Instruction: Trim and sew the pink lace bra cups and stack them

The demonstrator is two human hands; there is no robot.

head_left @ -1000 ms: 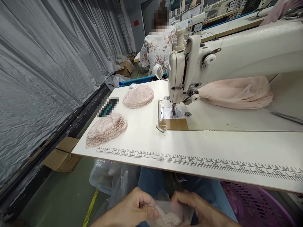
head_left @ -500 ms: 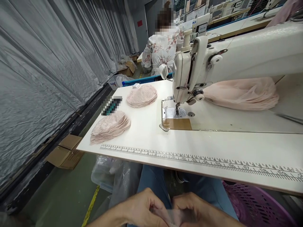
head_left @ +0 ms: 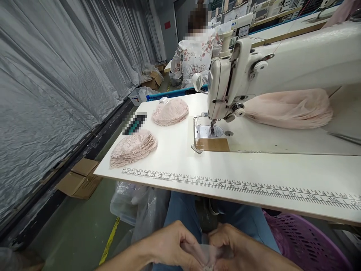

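Note:
Over my lap, below the table's front edge, my left hand (head_left: 176, 246) and my right hand (head_left: 229, 246) come together, fingers bent. Between them they pinch a small piece of thin, sheer fabric (head_left: 208, 253); its lower part runs out of the picture. A white sewing machine (head_left: 225, 86) stands on the table, its presser foot (head_left: 212, 128) over the metal needle plate with no fabric under it. To its left lie two stacks of pale pink lace pieces, a nearer stack (head_left: 134, 148) and a farther stack (head_left: 170, 111).
Pale pink sheer fabric (head_left: 290, 109) lies under the machine arm, near metal scissors or tweezers (head_left: 344, 138). A printed ruler (head_left: 225, 184) runs along the table's front. A purple basket (head_left: 313, 241) stands at lower right, a cardboard box (head_left: 79, 178) on the left floor. A person (head_left: 194, 56) sits ahead.
The view has shifted slightly, so the table appears a little higher. Both hands stay close together on the sheer fabric, with only small finger movement.

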